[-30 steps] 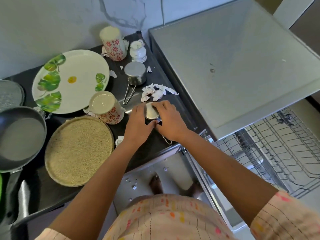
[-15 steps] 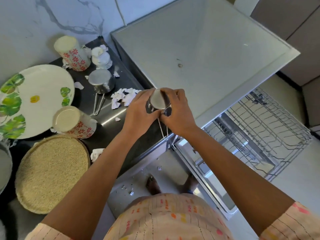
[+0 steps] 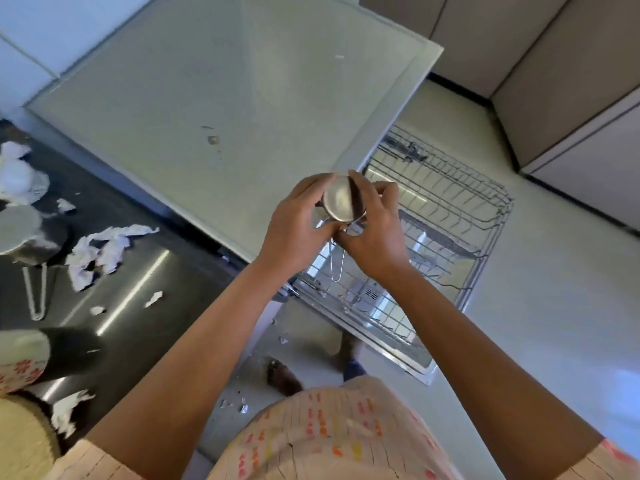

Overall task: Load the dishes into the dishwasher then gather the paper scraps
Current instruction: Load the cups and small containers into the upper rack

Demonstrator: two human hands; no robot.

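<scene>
Now the steel measuring cup point(image 3: 341, 199), which sat on the dark surface point(image 3: 145, 271) a second ago, is lifted and held bottom-up over the near left corner of the pulled-out dishwasher rack point(image 3: 446, 216). The left hand point(image 3: 294, 223) and right hand point(image 3: 375, 226) both grip it, its wire handle hanging down. Loading is in progress. Paper scraps point(image 3: 104, 249) lie ungathered at far left. No brand, label or writing is legible
</scene>
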